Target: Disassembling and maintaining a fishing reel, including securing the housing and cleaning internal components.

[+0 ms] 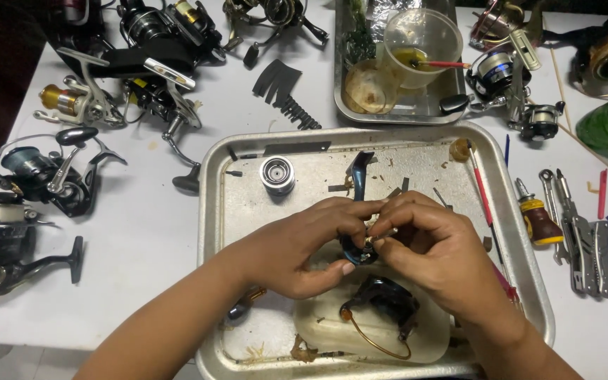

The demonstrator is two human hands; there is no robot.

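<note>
Both hands are bunched together over the middle of the metal tray (522, 281), working on a dark blue reel body (357, 211). The left hand (304, 246) cups it from below and from the left, fingers wrapped round the lower part. The right hand (434, 246) comes in from the right with its fingertips pinched on a small brass-coloured bit (372, 241) right at the reel's side. So both are closed on the same piece, touching each other.

The reel body's long axis runs roughly up and away from the person, with its blue arm poking out above the knuckles. It sits between the two hands, a touch more in the left one's grip.

In the tray there's also a silver spool (277, 174) up left, a red-handled brush (482, 188) along the right side, and a black reel part with a gold wire bail (381, 309) lying on a pale plastic lid near the front edge.

No readable packages or signs. On the desk (149, 232), a second tray at the back holds a clear plastic cup (420, 43) with yellowish liquid. Whole reels (51, 172) are piled to the left, while pliers and a screwdriver (537, 219) lie to the right.
</note>
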